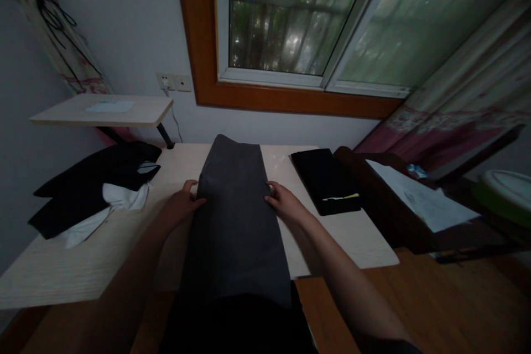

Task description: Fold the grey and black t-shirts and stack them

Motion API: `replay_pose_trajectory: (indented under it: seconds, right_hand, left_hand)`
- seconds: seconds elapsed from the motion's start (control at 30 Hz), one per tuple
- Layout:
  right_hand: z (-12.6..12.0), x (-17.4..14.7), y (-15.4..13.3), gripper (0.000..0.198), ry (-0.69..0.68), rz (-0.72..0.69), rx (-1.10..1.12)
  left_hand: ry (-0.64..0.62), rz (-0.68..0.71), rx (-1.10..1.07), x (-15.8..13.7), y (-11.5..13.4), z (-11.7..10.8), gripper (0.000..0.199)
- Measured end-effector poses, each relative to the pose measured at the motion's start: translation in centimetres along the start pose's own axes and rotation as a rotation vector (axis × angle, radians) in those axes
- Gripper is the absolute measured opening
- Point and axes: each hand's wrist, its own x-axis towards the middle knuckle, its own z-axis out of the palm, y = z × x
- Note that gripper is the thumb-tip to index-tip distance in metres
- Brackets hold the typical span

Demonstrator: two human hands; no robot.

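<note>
A long, flat piece of folded grey cloth (234,215), trouser-like in outline, lies across the middle of the table and hangs over its front edge toward me. My left hand (186,202) pinches its left edge between thumb and fingers. At about the same height on the opposite side, my right hand (284,199) grips the right edge. The cloth's far end has a slightly wavy border, and its near end meets the dark area at my lap.
Black clothes (91,188) and a white cloth (126,197) are heaped on the table (53,271) at left, beside a small raised shelf (141,110). A black folder-like object (323,177) lies at right. Beyond it, a white sheet (418,199) rests on a dark surface.
</note>
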Motion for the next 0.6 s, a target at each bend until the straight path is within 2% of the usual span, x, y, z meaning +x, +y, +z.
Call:
replay_pose_trajectory:
  seconds: [0.17, 0.27, 0.33, 0.43, 0.5, 0.53, 0.6]
  right_hand:
    - [-0.1, 0.0, -0.2, 0.041, -0.08, 0.053, -0.033]
    - [-1.2, -0.9, -0.3, 0.025, -0.215, 0.074, 0.042]
    - [-2.0, -1.5, -0.4, 0.017, -0.354, 0.07, 0.114]
    - [-3.1, -2.5, -0.7, 0.025, -0.597, 0.062, 0.196]
    - [-3.7, -2.9, -0.9, 0.029, -0.716, 0.098, 0.234]
    - [-4.0, -3.1, -1.0, 0.031, -0.756, 0.13, 0.246]
    - [-4.2, -3.1, -1.2, 0.034, -0.776, 0.191, 0.257]
  left_hand:
    - [-0.043, 0.028, -0.001, 0.4, -0.7, 0.7, 0.052]
    - [-0.126, 0.082, 0.013, -0.2, -1.4, 0.2, 0.042]
    - [-0.243, 0.131, 0.019, -1.0, -1.6, -0.5, 0.036]
    - [-0.45, 0.167, 0.007, -2.4, -1.6, -1.4, 0.033]
    - [-0.543, 0.166, -0.022, -3.0, -1.7, -1.7, 0.031]
    - [-0.554, 0.16, -0.028, -3.0, -1.7, -1.8, 0.031]
    - [-0.489, 0.147, -0.005, -2.7, -1.9, -1.7, 0.033]
